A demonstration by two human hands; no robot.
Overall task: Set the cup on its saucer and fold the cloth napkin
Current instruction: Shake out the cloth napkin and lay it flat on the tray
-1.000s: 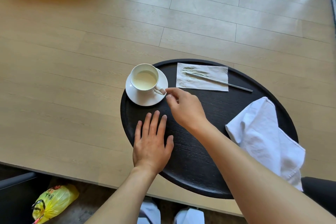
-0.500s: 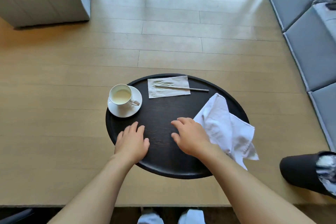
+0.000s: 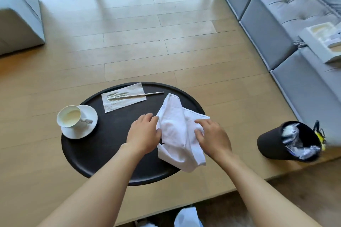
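A white cup (image 3: pixel 69 119) with pale liquid stands on its white saucer (image 3: pixel 90 129) at the left edge of the round black table (image 3: pixel 103 151). The crumpled white cloth napkin (image 3: pixel 177 129) lies on the table's right half, one corner hanging over the near rim. My left hand (image 3: pixel 145 133) holds the cloth's left edge between fingers and thumb. On the right side of the cloth, my right hand (image 3: pixel 212 136) pinches a fold.
A paper napkin (image 3: pixel 118 103) with a thin metal utensil (image 3: pixel 147 94) across it lies at the table's far side. A black bin (image 3: pixel 289 142) stands to the right. A grey sofa (image 3: pixel 287 29) runs along the right, and a grey armchair (image 3: pixel 18 14) sits far left.
My right hand left the cup handle and went to the cloth. My left hand lifted off the table and moved right to the cloth's left edge. The view tilted up.
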